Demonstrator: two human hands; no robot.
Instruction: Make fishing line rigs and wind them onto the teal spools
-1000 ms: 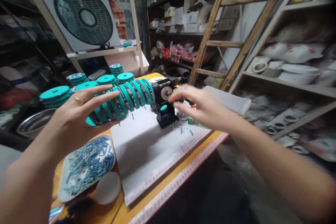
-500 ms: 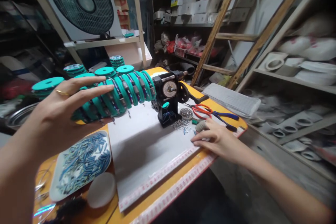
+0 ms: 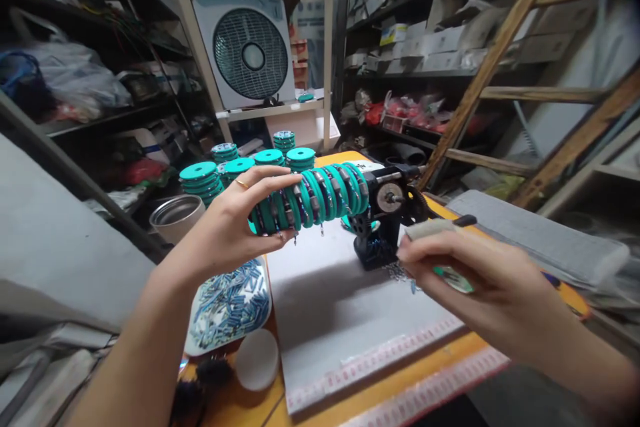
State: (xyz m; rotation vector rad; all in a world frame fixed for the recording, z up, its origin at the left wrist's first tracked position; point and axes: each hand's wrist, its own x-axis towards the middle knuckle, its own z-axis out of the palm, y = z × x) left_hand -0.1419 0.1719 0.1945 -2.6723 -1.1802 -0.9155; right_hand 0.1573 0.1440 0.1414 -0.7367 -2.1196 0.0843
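My left hand (image 3: 235, 220), with a ring on one finger, cups the free end of a long row of teal spools (image 3: 313, 197) threaded side by side on a rod. That row runs right into a small black hand-crank winder (image 3: 385, 213) standing on a grey mat (image 3: 345, 313). My right hand (image 3: 465, 267) hovers in front of the winder with its fingers closed round a small pale roll with a teal end (image 3: 430, 230). The winder's crank handle (image 3: 463, 220) pokes out just behind that hand.
Stacks of teal spools (image 3: 200, 179) stand behind the row. A tray of blue tube beads (image 3: 227, 307) and a white disc (image 3: 257, 359) lie at the left on the orange table (image 3: 440, 380). A metal pot (image 3: 176, 215), shelves, a fan (image 3: 247, 47) and a wooden ladder (image 3: 493, 60) surround it.
My right hand lifted off the mat's edge with the small roll in it and came up in front of the winder. The camera pulled back and turned left.
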